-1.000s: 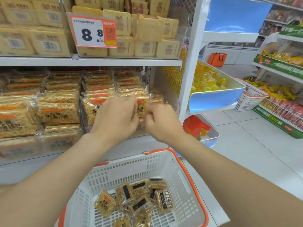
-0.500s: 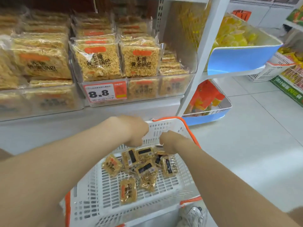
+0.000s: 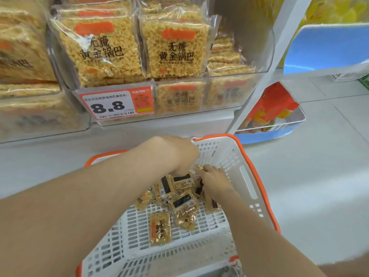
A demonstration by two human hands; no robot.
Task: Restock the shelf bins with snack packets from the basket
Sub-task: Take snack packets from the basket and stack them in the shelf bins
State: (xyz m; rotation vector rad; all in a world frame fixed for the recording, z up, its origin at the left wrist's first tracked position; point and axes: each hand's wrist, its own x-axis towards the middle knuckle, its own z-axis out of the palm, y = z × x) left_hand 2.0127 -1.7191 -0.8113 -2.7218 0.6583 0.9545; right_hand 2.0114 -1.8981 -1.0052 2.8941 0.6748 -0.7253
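Observation:
A white basket (image 3: 235,156) with an orange rim stands below the shelf and holds several small golden snack packets (image 3: 183,202). One packet (image 3: 160,228) lies apart nearer to me. My left hand (image 3: 175,154) reaches down onto the pile at the basket's far end, its fingers hidden under the hand. My right hand (image 3: 213,180) is in the basket beside it, fingers curled round a golden packet (image 3: 199,168). Above, a clear shelf bin (image 3: 179,98) holds large rice-crisp packets (image 3: 173,48) standing upright.
A price tag reading 8.8 (image 3: 116,104) hangs on the bin's front. A white shelf post (image 3: 257,80) slants down at the right. Beyond it are a blue bin (image 3: 327,48) and a low tray of orange packets (image 3: 273,108). Pale floor tiles lie to the right.
Both hands left the shelf bin and dropped into the basket, and my view tilted down. The right hand now grips a packet among the pile.

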